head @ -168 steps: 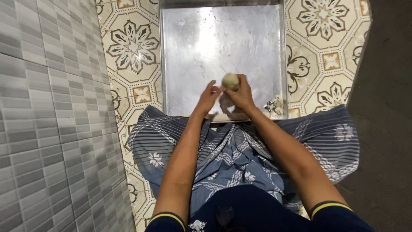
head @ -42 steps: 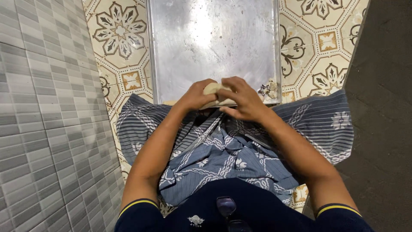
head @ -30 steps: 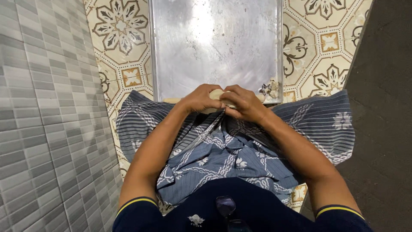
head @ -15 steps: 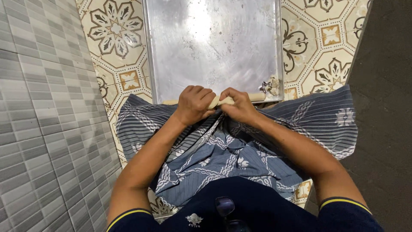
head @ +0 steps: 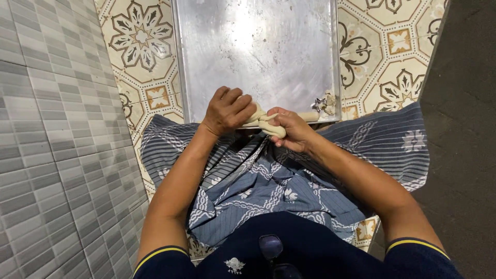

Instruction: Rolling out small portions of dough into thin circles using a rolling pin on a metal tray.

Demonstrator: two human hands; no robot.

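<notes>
— How many dough pieces?
— One pale dough strip, twisted, at the near edge of one metal tray.
— The grip?
— Left hand and right hand both clamped on it.

Dough between hands, metal tray beyond.

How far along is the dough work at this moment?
Done: nothing shaped lies on the metal tray; only a small scrap sits at its near right corner. In hand: the left hand and right hand grip one twisted piece of dough over the tray's near edge. Left: shaping and placing it.
</notes>
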